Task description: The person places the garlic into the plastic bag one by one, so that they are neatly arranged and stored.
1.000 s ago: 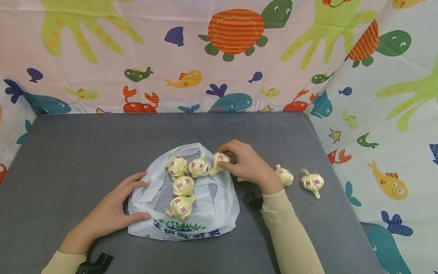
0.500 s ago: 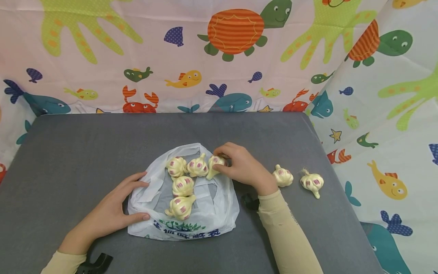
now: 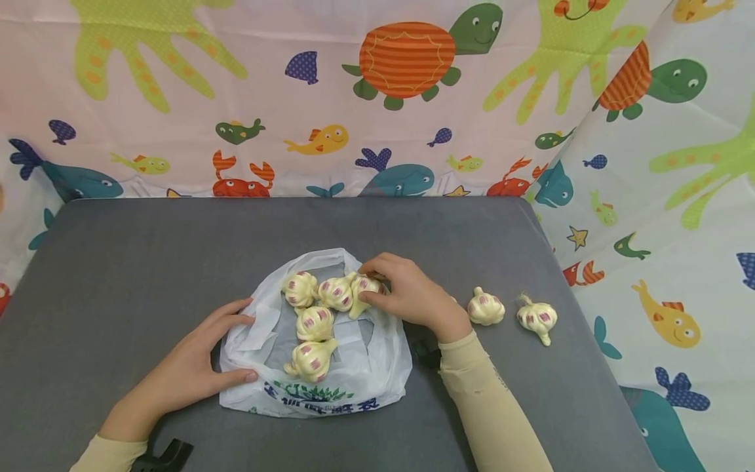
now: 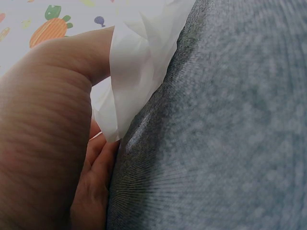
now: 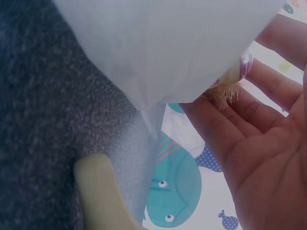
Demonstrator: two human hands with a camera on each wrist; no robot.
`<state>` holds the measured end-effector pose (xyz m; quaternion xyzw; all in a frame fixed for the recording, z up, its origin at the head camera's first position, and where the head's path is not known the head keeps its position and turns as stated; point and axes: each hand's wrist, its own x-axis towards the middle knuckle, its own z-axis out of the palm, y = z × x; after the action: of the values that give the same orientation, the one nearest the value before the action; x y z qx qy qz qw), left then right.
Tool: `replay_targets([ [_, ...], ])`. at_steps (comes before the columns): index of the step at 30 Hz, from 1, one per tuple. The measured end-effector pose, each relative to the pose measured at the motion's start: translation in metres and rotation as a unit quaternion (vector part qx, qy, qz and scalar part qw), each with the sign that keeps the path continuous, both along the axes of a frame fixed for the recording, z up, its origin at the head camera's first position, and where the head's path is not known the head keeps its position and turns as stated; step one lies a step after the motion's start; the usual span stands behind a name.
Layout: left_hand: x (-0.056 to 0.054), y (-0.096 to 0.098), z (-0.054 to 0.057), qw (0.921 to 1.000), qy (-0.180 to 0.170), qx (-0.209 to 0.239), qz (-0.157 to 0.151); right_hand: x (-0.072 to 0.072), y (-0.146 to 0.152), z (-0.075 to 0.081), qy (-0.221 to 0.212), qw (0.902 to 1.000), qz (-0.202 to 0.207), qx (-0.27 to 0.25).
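Note:
A white plastic bag (image 3: 377, 367) with printed lettering lies spread on the table, its mouth facing up. Inside it sit several garlic bulbs, such as the front bulb (image 3: 310, 360) and the back left bulb (image 3: 300, 289). My right hand (image 3: 413, 295) pinches another garlic bulb (image 3: 365, 286) inside the bag's right rim, right against its neighbour (image 3: 336, 293). The right wrist view shows its root tuft (image 5: 225, 93) by the fingers, with the rest behind the plastic. My left hand (image 3: 189, 367) rests on the bag's left side, thumb and fingers spread and fairly straight.
Two more garlic bulbs lie on the grey table (image 3: 147, 262) to the right: a nearer bulb (image 3: 486, 307) and a farther bulb (image 3: 537, 318). A pale stem (image 5: 100, 187) shows low in the right wrist view. A patterned cloth (image 3: 259, 65) hangs behind the table.
My right hand has moved left, deeper into the bag with its garlic bulb, nudging the neighbouring bulbs slightly left. The left hand stays in place.

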<state>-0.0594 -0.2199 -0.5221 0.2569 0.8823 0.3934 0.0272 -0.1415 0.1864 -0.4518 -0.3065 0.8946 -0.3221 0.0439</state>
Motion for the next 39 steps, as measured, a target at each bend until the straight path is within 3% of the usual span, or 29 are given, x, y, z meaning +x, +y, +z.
replay_targets([
  [17,-0.001,-0.002,-0.002,0.9997,-0.019,-0.013,0.009,0.001,-0.013,-0.008,0.018,0.9995,0.027,-0.001],
  [39,-0.001,0.0,-0.002,1.0,0.003,-0.001,0.001,0.004,-0.019,-0.009,0.014,0.999,0.042,-0.003],
])
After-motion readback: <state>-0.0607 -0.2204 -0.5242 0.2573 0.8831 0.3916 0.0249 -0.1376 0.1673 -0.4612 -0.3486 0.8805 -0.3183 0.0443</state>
